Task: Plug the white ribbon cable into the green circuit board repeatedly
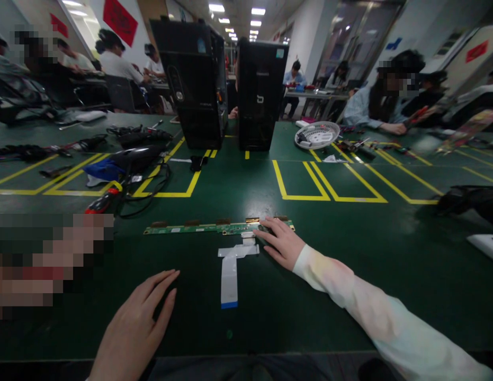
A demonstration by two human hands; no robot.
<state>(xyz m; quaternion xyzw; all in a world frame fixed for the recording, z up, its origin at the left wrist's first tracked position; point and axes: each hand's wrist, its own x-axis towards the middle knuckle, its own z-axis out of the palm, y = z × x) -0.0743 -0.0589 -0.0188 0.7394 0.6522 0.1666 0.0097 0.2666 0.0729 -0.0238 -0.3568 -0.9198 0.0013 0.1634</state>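
A long, narrow green circuit board (206, 228) lies across the green table in front of me. My right hand (281, 241) rests over its right end, palm down, fingers spread; I cannot tell how firmly the fingertips touch it. Below the board is a white flat ribbon cable (229, 278) with a blue end, and another short white strip (246, 251) lies across its top. A small connector piece (248, 238) sits between the board and that strip. My left hand (139, 317) hovers over or rests on the near left of the table, fingers stretched out, holding nothing.
Two black computer towers (190, 79) stand at the back. A white basket (317, 135) with small parts is to their right. Cables and a black-and-blue tool (123, 164) lie at left, near a red-handled tool (103, 201) beside a pixelated patch. Several people sit around.
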